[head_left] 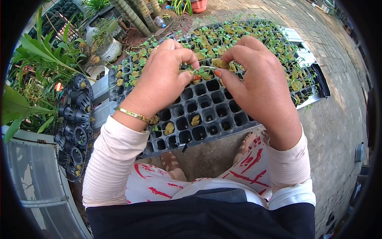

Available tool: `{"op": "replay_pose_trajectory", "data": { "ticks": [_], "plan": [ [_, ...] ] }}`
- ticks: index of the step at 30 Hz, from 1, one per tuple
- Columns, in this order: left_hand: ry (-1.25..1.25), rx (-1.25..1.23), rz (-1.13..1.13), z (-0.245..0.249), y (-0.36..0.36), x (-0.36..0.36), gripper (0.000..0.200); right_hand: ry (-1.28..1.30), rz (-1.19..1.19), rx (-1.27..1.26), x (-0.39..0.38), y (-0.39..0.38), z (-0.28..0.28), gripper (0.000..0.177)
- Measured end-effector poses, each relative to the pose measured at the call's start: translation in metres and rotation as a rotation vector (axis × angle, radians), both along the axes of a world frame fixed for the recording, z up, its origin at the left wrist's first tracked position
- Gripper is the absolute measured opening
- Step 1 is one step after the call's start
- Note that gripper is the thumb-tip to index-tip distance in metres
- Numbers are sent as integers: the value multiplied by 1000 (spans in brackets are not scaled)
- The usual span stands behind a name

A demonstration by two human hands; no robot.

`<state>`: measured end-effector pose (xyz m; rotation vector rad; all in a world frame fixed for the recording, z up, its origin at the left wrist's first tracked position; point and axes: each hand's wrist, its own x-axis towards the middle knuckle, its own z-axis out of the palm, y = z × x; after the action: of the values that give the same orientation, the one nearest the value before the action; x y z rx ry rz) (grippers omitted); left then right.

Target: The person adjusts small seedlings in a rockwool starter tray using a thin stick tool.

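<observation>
Between my two hands a thin seedling is held over a black seedling tray. My left hand pinches its leafy end between thumb and forefinger. With thumb and fingers closed, my right hand grips a yellow-brown growing plug at the other end of the pale stem. Many cells in the near part of the tray are hollow, with a few loose plugs among them. Dense green seedlings in plugs fill the far part.
Black net pots sit in a wire basket on the left, beside leafy plants. A translucent lidded box stands at lower left. Potted plants and trunks are behind. Paving lies to the right.
</observation>
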<state>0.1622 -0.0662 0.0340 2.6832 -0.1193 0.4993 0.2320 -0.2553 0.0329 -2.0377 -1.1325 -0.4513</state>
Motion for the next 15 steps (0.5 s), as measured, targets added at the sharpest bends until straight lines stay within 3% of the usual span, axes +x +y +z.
{"op": "replay_pose_trajectory", "data": {
  "ticks": [15],
  "plan": [
    [16, -13, 39, 2, -2, -3, 14, -82, -49, 67, 0, 0, 1, 15]
  ]
}}
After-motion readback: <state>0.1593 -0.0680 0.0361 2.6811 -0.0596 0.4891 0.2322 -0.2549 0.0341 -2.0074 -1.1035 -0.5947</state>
